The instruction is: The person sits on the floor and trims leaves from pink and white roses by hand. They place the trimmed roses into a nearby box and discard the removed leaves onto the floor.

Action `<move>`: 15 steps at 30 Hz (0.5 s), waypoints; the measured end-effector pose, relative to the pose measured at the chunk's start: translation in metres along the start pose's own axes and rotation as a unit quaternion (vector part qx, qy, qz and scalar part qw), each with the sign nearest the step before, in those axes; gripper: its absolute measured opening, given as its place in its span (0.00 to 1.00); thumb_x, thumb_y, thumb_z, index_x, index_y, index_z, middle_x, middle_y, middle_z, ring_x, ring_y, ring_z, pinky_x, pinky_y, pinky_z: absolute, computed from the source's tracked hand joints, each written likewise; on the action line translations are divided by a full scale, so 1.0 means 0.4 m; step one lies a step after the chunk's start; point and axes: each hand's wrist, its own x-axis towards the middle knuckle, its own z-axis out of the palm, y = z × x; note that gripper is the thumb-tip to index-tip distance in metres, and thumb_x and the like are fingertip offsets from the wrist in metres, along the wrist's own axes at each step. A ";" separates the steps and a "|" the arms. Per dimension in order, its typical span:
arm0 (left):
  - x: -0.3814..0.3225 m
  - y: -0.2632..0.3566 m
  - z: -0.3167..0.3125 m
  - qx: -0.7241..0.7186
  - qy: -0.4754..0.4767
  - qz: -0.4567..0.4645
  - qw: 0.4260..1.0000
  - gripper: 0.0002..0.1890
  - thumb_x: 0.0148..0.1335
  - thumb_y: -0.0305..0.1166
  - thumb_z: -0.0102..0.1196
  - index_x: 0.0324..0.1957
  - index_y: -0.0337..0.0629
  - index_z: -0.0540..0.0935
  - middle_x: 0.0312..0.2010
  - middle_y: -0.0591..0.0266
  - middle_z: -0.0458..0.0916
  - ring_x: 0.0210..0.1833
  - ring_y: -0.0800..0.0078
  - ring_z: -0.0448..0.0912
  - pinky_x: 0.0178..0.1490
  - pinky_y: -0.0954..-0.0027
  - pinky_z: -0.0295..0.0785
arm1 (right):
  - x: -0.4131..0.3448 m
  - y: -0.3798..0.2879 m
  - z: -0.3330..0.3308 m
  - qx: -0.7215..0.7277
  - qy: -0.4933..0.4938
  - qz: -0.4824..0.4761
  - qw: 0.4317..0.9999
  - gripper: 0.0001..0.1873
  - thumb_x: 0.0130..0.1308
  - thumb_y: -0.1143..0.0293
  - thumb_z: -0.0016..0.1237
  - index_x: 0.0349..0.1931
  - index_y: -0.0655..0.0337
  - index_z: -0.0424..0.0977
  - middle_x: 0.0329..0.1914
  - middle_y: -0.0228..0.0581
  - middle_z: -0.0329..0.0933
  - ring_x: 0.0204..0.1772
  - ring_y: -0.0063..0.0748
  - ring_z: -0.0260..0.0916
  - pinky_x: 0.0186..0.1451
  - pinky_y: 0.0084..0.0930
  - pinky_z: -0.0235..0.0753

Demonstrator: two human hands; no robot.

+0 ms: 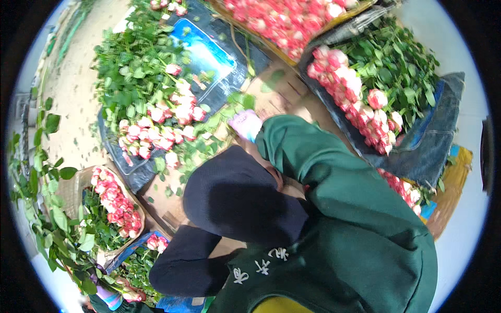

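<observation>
My left hand [105, 292], in a pale purple glove, is at the lower left, closed around long leafy rose stems [58, 223]. Their pink-and-white blooms [132, 292] lie beside the wrist, while the leafy ends reach up along the left rim. Farther forward, my right hand [246, 124] wears a pale pink glove and is over loose green leaves [211, 137]. Its fingers are blurred and partly hidden, so I cannot tell whether it grips any leaf. Just left of it lies a pile of cut roses [156, 133] on a dark sheet with a blue panel [205, 49].
Rose bundles fill a dark wrap [424, 144] at the right and a paper-lined container [141, 219] at the left. Many pink blooms [289, 23] crowd a container at the top. My bent knee [231, 187] lies between my hands. Leaves litter the floor [74, 129].
</observation>
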 end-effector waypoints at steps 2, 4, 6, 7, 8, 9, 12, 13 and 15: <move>-0.010 0.006 -0.004 -0.010 0.002 0.003 1.000 0.15 0.66 0.36 0.44 0.49 0.38 0.74 0.34 0.64 0.78 0.32 0.75 0.74 0.36 0.76 0.71 | 0.022 -0.003 0.002 -0.060 0.038 -0.013 0.997 0.07 0.51 0.69 0.46 0.31 0.55 0.76 0.25 0.34 0.75 0.32 0.38 0.74 0.34 0.37 0.69; -0.024 0.006 -0.007 -0.027 0.006 0.003 1.000 0.15 0.66 0.36 0.44 0.49 0.38 0.74 0.35 0.64 0.78 0.32 0.74 0.74 0.36 0.75 0.71 | 0.027 -0.003 -0.016 -0.117 0.022 -0.024 0.993 0.04 0.47 0.70 0.47 0.22 0.55 0.76 0.19 0.35 0.74 0.27 0.38 0.74 0.29 0.38 0.69; -0.040 -0.002 -0.009 -0.039 0.009 -0.001 0.999 0.15 0.66 0.36 0.44 0.49 0.38 0.74 0.35 0.64 0.79 0.33 0.74 0.75 0.36 0.75 0.71 | 0.014 0.003 -0.047 0.044 0.008 0.003 0.999 0.06 0.47 0.71 0.48 0.26 0.55 0.78 0.23 0.41 0.76 0.32 0.41 0.76 0.31 0.39 0.71; -0.049 -0.010 -0.011 -0.043 0.011 -0.003 0.999 0.15 0.66 0.35 0.44 0.49 0.38 0.74 0.35 0.64 0.79 0.33 0.74 0.75 0.37 0.75 0.71 | 0.016 0.008 -0.071 -0.010 -0.041 -0.037 0.998 0.09 0.46 0.72 0.50 0.31 0.57 0.77 0.28 0.44 0.77 0.37 0.45 0.77 0.37 0.40 0.72; -0.052 -0.017 -0.013 -0.050 0.012 -0.004 0.999 0.15 0.66 0.35 0.44 0.49 0.38 0.74 0.35 0.64 0.79 0.33 0.74 0.75 0.37 0.75 0.71 | 0.012 0.012 -0.104 0.032 -0.044 -0.050 0.997 0.12 0.44 0.72 0.50 0.33 0.58 0.77 0.29 0.45 0.77 0.38 0.46 0.76 0.39 0.41 0.72; -0.057 -0.024 -0.016 -0.055 0.011 -0.006 0.998 0.15 0.66 0.35 0.44 0.49 0.38 0.74 0.35 0.64 0.79 0.34 0.74 0.75 0.37 0.75 0.71 | 0.014 0.013 -0.146 0.065 -0.029 -0.061 0.996 0.15 0.42 0.73 0.51 0.35 0.58 0.76 0.30 0.46 0.77 0.39 0.47 0.76 0.41 0.41 0.72; -0.073 -0.035 -0.025 -0.080 0.009 -0.006 0.997 0.15 0.66 0.35 0.44 0.49 0.37 0.74 0.36 0.64 0.79 0.34 0.73 0.75 0.38 0.75 0.72 | 0.050 0.013 -0.355 0.045 -0.059 -0.162 0.984 0.18 0.42 0.73 0.49 0.38 0.54 0.77 0.35 0.45 0.77 0.45 0.46 0.74 0.45 0.39 0.73; -0.079 -0.033 -0.024 -0.091 0.009 -0.003 0.996 0.15 0.66 0.35 0.44 0.49 0.37 0.74 0.36 0.64 0.79 0.35 0.73 0.75 0.38 0.75 0.72 | 0.096 -0.005 -0.465 -0.068 -0.062 -0.106 0.990 0.15 0.46 0.70 0.49 0.38 0.51 0.77 0.39 0.43 0.77 0.47 0.44 0.74 0.47 0.39 0.73; -0.093 -0.018 -0.008 -0.102 0.020 -0.011 0.995 0.15 0.66 0.34 0.44 0.49 0.37 0.74 0.36 0.64 0.79 0.35 0.73 0.76 0.38 0.74 0.72 | 0.169 -0.019 -0.735 -0.143 0.213 0.032 0.966 0.19 0.57 0.61 0.46 0.48 0.57 0.73 0.46 0.46 0.74 0.52 0.50 0.71 0.51 0.45 0.71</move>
